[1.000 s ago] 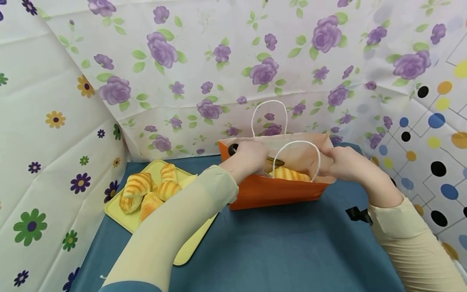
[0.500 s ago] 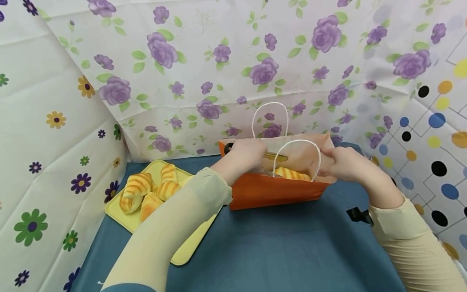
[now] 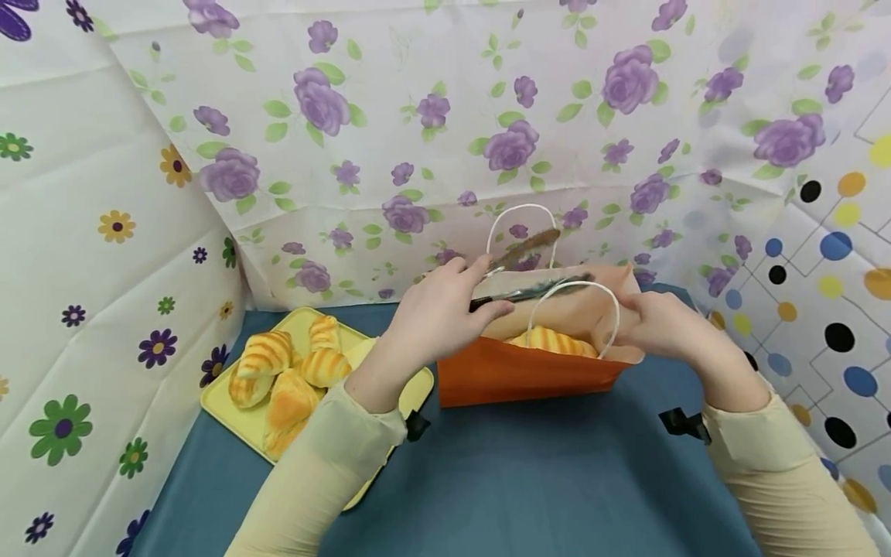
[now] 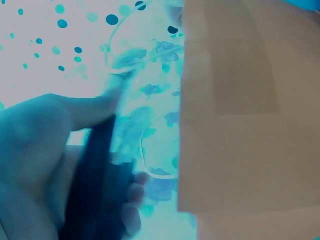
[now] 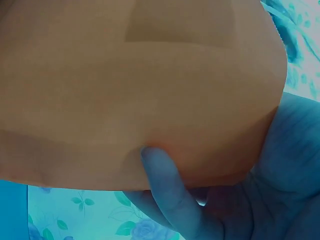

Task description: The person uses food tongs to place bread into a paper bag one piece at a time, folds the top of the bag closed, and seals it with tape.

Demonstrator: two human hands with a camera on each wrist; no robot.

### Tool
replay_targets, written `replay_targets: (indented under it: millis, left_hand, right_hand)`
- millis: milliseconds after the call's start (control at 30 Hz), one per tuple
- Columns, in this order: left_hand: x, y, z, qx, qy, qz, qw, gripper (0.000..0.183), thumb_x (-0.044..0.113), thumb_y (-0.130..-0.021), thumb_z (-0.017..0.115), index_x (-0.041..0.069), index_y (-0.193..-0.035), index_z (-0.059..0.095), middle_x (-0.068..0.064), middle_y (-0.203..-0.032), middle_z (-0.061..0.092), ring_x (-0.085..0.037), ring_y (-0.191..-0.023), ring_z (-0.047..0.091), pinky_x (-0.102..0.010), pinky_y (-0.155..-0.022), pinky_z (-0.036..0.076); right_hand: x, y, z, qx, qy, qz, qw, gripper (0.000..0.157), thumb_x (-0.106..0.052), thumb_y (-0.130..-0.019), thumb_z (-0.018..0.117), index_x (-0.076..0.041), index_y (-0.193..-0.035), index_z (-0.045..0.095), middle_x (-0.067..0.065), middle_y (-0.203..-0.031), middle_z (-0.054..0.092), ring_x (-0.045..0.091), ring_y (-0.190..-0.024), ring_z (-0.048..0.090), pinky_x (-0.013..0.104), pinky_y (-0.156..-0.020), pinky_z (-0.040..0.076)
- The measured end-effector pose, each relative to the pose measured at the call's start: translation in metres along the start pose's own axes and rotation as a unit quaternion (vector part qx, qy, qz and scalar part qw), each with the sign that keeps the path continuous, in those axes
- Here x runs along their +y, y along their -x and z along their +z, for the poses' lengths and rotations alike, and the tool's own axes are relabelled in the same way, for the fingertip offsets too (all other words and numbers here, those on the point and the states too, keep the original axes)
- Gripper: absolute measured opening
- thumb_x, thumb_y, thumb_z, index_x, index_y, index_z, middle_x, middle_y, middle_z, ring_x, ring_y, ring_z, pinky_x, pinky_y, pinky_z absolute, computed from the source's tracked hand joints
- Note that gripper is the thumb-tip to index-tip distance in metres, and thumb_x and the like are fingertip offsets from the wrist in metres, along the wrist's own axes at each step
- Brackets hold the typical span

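Note:
My left hand (image 3: 438, 309) holds food tongs (image 3: 527, 293) by their dark handles (image 4: 95, 175), above the left end of an orange paper bag (image 3: 529, 381). The tongs point right across the bag's mouth, arms spread apart, with nothing between them. A striped bread roll (image 3: 557, 343) lies inside the bag, partly hidden by the front wall. At the right end, my right hand (image 3: 668, 329) grips the bag's edge; in the right wrist view, a finger (image 5: 172, 195) presses on the paper wall (image 5: 125, 95).
Left of the bag, a yellow tray (image 3: 235, 411) carries several bread pieces (image 3: 264, 356), partly behind my left forearm. White cord handles (image 3: 616, 309) arch over the bag. Blue cloth (image 3: 557, 472) covers the table, with a flowered sheet (image 3: 390, 100) hanging behind.
My left hand has come up out of the bag and turned, lifting the tongs into sight with their arms spread. My right hand keeps its grip on the bag's edge.

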State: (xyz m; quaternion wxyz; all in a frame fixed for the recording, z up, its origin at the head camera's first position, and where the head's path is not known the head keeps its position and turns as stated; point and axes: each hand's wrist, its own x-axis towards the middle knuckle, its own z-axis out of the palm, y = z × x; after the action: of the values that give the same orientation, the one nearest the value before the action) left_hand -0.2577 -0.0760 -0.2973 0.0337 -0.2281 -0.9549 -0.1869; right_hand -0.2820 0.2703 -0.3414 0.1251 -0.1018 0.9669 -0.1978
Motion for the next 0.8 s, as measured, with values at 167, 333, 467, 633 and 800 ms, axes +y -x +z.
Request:
replay_targets:
  millis: [167,333,467,633,800]
  left_hand:
    - [-0.02,0.022,0.01,0.092,0.096,0.036,0.9905,0.078,0.064,-0.108,0.049,0.016,-0.168,0.038,-0.009,-0.131,0.062,-0.026,-0.108,0.062,-0.045,-0.087,0.053]
    - [-0.054,0.068,0.04,0.187,0.215,0.062,0.9564,0.069,0.055,-0.109,0.055,0.018,-0.166,0.043,-0.002,-0.1,0.056,-0.018,-0.081,0.05,-0.037,-0.069,0.042]
    - [-0.081,0.104,0.062,0.256,0.243,0.078,0.9324,0.062,0.048,-0.108,0.06,0.016,-0.16,0.052,0.001,-0.099,0.058,-0.015,-0.083,0.053,-0.031,-0.069,0.045]
    - [-0.112,0.146,0.069,0.299,0.239,0.077,0.9207,0.057,0.02,-0.107,0.069,0.009,-0.16,0.052,-0.003,-0.103,0.062,-0.015,-0.093,0.057,-0.025,-0.081,0.045]
    - [-0.134,0.193,0.077,0.298,0.182,-0.049,0.9357,0.071,0.001,-0.099,0.074,0.017,-0.163,0.049,-0.009,-0.127,0.069,-0.009,-0.107,0.058,-0.014,-0.091,0.039]
  right_hand:
    - [0.005,0.004,-0.002,0.009,-0.007,0.005,1.0,0.093,-0.047,-0.099,0.075,0.005,-0.164,0.033,0.037,-0.146,0.055,0.051,-0.118,0.062,0.064,-0.093,0.053]
    - [0.008,0.011,0.002,0.003,-0.012,0.003,1.0,0.096,-0.05,-0.099,0.074,0.003,-0.166,0.031,0.037,-0.153,0.047,0.05,-0.123,0.062,0.061,-0.092,0.054]
    - [0.008,0.013,0.005,0.003,-0.007,-0.006,1.0,0.099,-0.05,-0.097,0.078,0.003,-0.166,0.031,0.038,-0.154,0.046,0.052,-0.126,0.06,0.063,-0.093,0.054]
    - [0.007,0.013,0.006,0.012,-0.013,-0.012,1.0,0.103,-0.05,-0.093,0.082,0.003,-0.166,0.032,0.038,-0.154,0.047,0.05,-0.124,0.061,0.059,-0.089,0.054]
    - [0.011,0.019,0.009,0.021,-0.026,-0.006,0.999,0.1,-0.05,-0.095,0.079,0.002,-0.167,0.031,0.038,-0.153,0.048,0.045,-0.118,0.063,0.053,-0.084,0.055]
